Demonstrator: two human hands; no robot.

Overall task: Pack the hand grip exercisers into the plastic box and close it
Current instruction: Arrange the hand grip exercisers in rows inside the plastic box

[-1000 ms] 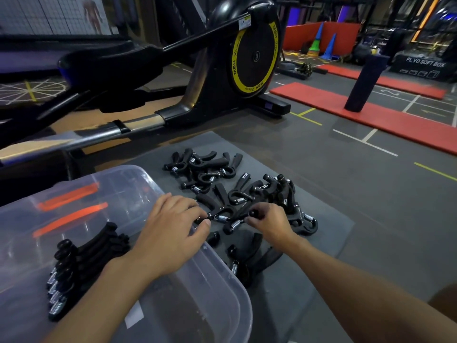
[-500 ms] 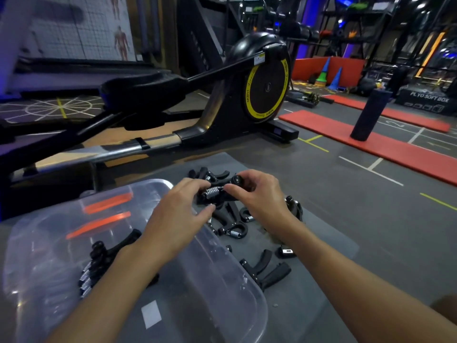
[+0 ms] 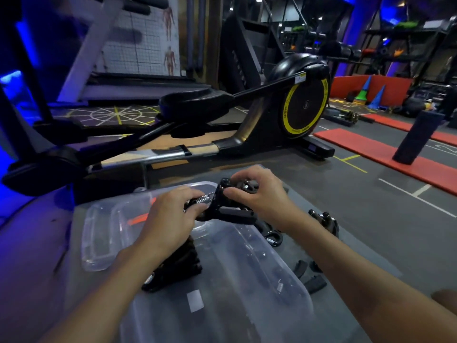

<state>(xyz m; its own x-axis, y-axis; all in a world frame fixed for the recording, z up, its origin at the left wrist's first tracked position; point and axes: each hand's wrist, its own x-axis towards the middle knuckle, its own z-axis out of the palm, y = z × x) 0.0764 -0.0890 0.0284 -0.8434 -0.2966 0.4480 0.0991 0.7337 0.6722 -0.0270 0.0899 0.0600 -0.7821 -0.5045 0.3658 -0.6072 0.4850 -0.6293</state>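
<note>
Both hands hold one black hand grip exerciser with a silver spring above the clear plastic box. My left hand grips its spring end. My right hand pinches its upper part. A row of packed exercisers stands inside the box under my left forearm. More exercisers lie loose on the grey mat to the right of the box, partly hidden by my right arm.
A clear lid with orange latches lies behind and left of the box. A black and yellow elliptical trainer stands just beyond the mat. Red floor mats and a dark upright roller are at the right.
Both hands picked an exerciser out of the loose pile and lifted it left, over the box. The camera tilted up, so the box now sits lower in view.
</note>
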